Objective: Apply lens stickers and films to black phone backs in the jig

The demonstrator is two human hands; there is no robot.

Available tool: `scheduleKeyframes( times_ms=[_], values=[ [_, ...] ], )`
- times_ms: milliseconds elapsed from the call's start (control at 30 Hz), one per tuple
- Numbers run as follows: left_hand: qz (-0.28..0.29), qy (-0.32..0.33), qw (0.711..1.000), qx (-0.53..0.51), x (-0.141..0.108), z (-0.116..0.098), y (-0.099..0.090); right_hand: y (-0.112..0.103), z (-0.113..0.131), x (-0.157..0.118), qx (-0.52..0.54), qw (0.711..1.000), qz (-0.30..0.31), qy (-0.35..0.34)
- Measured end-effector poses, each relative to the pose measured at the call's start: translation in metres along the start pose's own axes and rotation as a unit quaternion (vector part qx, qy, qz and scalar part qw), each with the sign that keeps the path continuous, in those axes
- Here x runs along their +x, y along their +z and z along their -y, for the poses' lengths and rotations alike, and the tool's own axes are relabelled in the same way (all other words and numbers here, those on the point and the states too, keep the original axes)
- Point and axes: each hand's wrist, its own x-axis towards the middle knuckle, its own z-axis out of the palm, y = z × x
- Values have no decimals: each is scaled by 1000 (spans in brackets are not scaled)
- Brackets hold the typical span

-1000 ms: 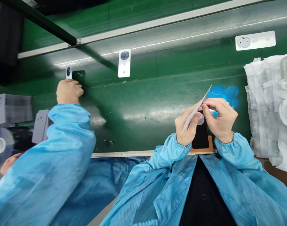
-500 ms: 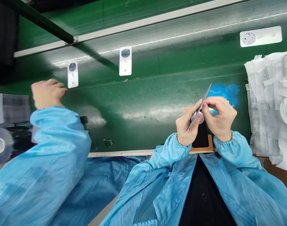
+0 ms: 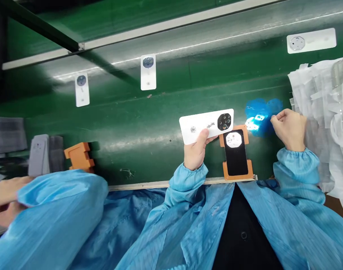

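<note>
My left hand holds a white phone back panel by its lower edge, thumb on top. The panel lies nearly level, its round black camera area at the right end and dark marks near the middle. My right hand is closed in a pinch at the right edge of a pile of shiny blue film pieces; what its fingertips hold, if anything, is hidden. Below the panel's right end, an orange fixture carries a black slab with a white, hand-marked label.
White panels lie spaced along the green bench. White sheets and a clear plastic tray are at right. At left are grey panels, another orange fixture and a co-worker's hand.
My hands have parted: the left moved left and turned the panel face up; the right moved to the blue film's right side. The co-worker's hand drew back to the lower left.
</note>
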Motion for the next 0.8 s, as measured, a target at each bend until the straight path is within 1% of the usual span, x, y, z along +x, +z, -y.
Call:
scheduleKeyframes(
  times_ms=[33,67,100,133,167,200,233,300,333,367,400,467,533,667,800],
  values=[
    [30,40,997,56,-6,-5,-3,-6,-2,-6,24,1000,-9,-17],
    [71,89,987,116,-11,-10,-6,-11,-2,-14,54,998,-19,-39],
    [122,145,966,175,-17,-15,-7,-16,-1,-24,87,994,-29,-67],
    [175,205,935,229,-23,-18,-8,-21,1,-34,118,987,-38,-101],
    [223,265,896,278,-28,-21,-7,-24,3,-44,144,978,-39,-144],
    [256,318,853,326,-32,-22,-6,-27,4,-54,161,967,-30,-196],
    [274,363,808,373,-35,-21,-4,-28,6,-63,171,951,-12,-256],
    [279,420,729,464,-41,-15,0,-28,9,-81,167,911,38,-374],
    [274,435,698,498,-43,-12,2,-27,10,-88,154,891,55,-423],
    [270,446,675,523,-44,-8,3,-24,11,-94,136,875,63,-461],
    [267,454,657,539,-46,-4,5,-20,11,-99,118,863,61,-488],
    [261,461,636,561,-48,1,7,-12,10,-105,83,849,43,-520],
    [258,462,627,572,-50,3,7,-5,8,-107,59,843,33,-534],
    [256,454,622,584,-47,7,6,3,5,-101,24,837,25,-546],
    [250,426,618,612,-37,16,7,10,9,-94,-11,837,13,-548]
  ],
)
